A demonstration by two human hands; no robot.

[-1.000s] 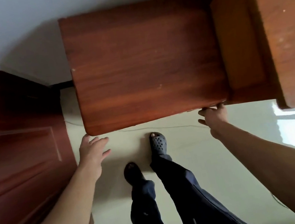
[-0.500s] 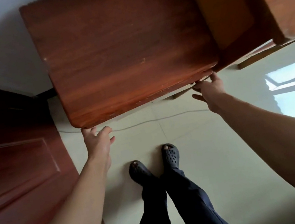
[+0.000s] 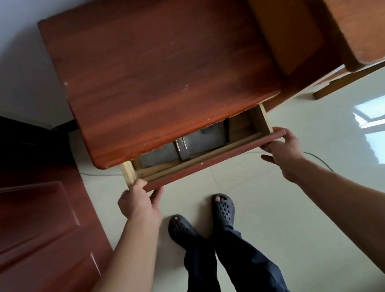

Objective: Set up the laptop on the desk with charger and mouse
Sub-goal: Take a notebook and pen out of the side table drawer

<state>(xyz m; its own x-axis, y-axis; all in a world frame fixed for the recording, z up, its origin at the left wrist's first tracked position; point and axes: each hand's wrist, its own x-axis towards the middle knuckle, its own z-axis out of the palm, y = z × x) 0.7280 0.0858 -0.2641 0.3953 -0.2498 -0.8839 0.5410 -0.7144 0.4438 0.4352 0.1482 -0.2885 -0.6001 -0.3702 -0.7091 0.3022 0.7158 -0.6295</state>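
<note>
At the far left stands a dark red door (image 3: 21,225). Just beside it, the left hand (image 3: 138,202) grips the left end of the drawer (image 3: 209,161), with the thumb on top of the front board and the fingers curled under it. The drawer belongs to the desk (image 3: 161,74), which stands against the far wall, and it is open only partly. The top of the desk carries nothing. Inside the drawer lies a flat grey thing (image 3: 162,152) with a strap or handle across it. It may be a bag or sleeve for the laptop, but I cannot tell. The right hand (image 3: 281,151) holds the right end of the same front board in the same way. Near this hand a thin cable (image 3: 318,159) runs over the floor, and further right stands other wooden furniture (image 3: 353,4).

I judge the task is at its very beginning: no laptop, charger or mouse is plainly in view, and all three must yet be found, placed on the desk and connected.
</note>
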